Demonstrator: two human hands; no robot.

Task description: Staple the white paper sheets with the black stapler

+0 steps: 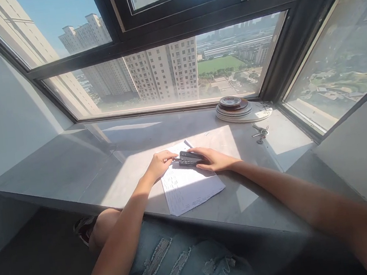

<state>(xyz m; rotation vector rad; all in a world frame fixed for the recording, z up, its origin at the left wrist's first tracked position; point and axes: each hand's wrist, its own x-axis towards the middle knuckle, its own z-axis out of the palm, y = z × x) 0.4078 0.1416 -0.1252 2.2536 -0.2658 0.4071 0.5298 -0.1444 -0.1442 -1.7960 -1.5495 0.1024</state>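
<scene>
A black stapler (189,163) lies over a sheaf of white paper (194,191) with lines of dark marks on it. The stapler's upper and lower arms are spread apart, their free ends pointing left. My right hand (214,158) is wrapped around its right end, thumb below and fingers above. My left hand (160,163) is at the stapler's left end, fingers pinched together over the paper's upper left part. A small, thin thing shows at those fingertips, too small to name.
Stacked plates (235,111) stand by the window at the back right of the marble-like ledge (137,135). Nearer me lies a small metal object with several arms (262,133). Dark window frames (157,44) rise behind, and the ledge's front edge runs above my knees.
</scene>
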